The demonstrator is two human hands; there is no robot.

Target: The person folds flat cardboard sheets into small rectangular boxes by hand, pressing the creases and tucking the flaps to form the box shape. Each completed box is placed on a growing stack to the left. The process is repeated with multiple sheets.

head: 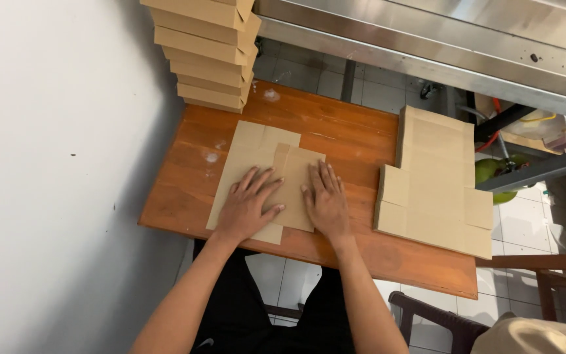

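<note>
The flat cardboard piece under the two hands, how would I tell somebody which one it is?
Find the orange-brown wooden table by the white wall. Cardboard lies in three spots on it: folded boxes stacked at the far corner, a pile of flat sheets on the right, and one sheet in front. That single sheet is the only one pressed down by the left hand and right hand.

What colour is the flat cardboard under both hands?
Plain light brown, unprinted cardboard; the head view shows it on the reddish wooden table.

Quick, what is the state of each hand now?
Left hand: open, palm flat, pressing on the flat cardboard piece.
Right hand: open, palm flat, pressing on its folded flap.
Neither hand holds anything.
</note>
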